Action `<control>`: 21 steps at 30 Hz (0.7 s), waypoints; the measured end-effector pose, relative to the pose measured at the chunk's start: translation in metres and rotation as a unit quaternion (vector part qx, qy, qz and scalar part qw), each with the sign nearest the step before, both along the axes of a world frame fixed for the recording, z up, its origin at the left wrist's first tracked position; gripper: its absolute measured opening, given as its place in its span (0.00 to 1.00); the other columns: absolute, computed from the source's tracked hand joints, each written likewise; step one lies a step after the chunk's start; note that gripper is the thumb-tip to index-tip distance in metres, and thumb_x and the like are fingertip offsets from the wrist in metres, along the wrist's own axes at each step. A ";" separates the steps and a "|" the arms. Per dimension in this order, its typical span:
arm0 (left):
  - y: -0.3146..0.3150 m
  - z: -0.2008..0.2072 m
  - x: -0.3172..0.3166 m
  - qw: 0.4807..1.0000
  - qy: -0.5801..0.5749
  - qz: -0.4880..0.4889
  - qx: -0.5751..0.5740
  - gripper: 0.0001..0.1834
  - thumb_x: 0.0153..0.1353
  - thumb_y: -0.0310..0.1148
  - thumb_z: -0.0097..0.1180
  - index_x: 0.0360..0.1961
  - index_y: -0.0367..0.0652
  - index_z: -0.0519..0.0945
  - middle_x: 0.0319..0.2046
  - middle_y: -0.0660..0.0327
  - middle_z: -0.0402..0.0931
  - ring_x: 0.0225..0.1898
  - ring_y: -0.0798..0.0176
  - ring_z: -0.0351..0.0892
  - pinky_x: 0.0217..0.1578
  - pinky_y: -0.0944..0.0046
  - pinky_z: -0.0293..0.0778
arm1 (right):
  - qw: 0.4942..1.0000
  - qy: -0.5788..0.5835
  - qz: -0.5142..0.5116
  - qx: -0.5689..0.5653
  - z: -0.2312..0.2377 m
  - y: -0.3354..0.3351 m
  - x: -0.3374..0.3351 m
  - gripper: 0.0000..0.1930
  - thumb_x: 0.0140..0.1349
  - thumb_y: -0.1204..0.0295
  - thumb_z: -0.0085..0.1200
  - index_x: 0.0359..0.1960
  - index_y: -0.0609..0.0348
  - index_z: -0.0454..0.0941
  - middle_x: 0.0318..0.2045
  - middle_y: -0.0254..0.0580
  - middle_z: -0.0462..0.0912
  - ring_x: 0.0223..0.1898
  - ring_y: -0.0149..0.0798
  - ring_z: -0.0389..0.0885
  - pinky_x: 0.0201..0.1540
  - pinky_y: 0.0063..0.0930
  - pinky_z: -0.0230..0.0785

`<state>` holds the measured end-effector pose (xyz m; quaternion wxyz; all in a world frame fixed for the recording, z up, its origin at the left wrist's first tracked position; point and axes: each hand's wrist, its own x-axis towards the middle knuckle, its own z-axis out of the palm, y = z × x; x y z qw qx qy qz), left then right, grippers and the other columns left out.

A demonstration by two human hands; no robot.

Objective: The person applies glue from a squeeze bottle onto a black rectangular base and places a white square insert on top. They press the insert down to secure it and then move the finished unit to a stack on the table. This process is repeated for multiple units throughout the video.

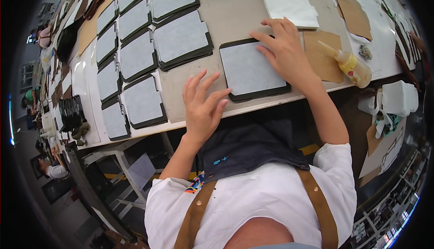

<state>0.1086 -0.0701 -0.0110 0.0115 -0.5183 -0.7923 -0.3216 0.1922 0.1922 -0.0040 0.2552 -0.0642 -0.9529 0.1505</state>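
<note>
In front of me on the table lies a dark panel with a pale grey sheet [251,68] on its face, a dark border showing round the sheet. Over its upper right part is my right hand [285,52], fingers apart and holding nothing; I cannot tell whether they touch the surface. At the panel's lower left corner is my left hand [202,104], also open, its index fingertip at the edge. To the left, similar panels [181,36] lie in rows of small stacks. Beyond my right hand sits a stack of white sheets [289,8].
Right of the panel are a brown card piece [323,54] and a yellowish glue bottle [355,70] with a long nozzle. Farther right lies a brown board [355,16]. A white container [400,97] stands below the table's right edge. Dark strips [71,113] lie at the far left. Other people work in the background.
</note>
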 end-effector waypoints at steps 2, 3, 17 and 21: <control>0.000 -0.001 0.000 1.000 -0.003 0.001 0.003 0.09 0.64 0.32 0.59 0.42 0.48 0.88 0.62 0.55 0.76 0.71 0.45 0.62 0.71 0.39 0.50 | 1.000 -0.006 0.003 0.018 -0.001 -0.001 -0.004 0.14 0.57 0.74 0.65 0.47 0.52 0.83 0.53 0.45 0.77 0.60 0.48 0.71 0.70 0.49 0.54; 0.000 -0.001 0.000 1.000 -0.006 0.003 0.004 0.08 0.64 0.32 0.59 0.41 0.48 0.88 0.62 0.55 0.76 0.71 0.45 0.62 0.70 0.39 0.50 | 1.000 -0.005 -0.002 0.027 -0.001 -0.002 -0.005 0.14 0.57 0.74 0.65 0.46 0.52 0.84 0.53 0.44 0.77 0.60 0.47 0.71 0.71 0.49 0.53; 0.035 0.015 -0.022 0.942 -0.303 0.072 0.126 0.11 0.63 0.30 0.65 0.46 0.39 0.81 0.41 0.61 0.81 0.44 0.67 0.78 0.47 0.66 0.72 | 0.973 0.051 0.003 -0.226 0.041 -0.013 0.006 0.07 0.60 0.75 0.62 0.40 0.57 0.81 0.51 0.42 0.80 0.57 0.46 0.74 0.62 0.39 0.60; -0.006 0.039 -0.048 0.922 -0.321 0.151 0.154 0.07 0.66 0.29 0.64 0.42 0.37 0.82 0.31 0.68 0.80 0.37 0.75 0.76 0.41 0.72 0.72 | 0.984 0.094 -0.053 -0.140 0.043 -0.011 0.030 0.11 0.64 0.73 0.60 0.48 0.59 0.81 0.57 0.45 0.78 0.61 0.46 0.72 0.66 0.40 0.58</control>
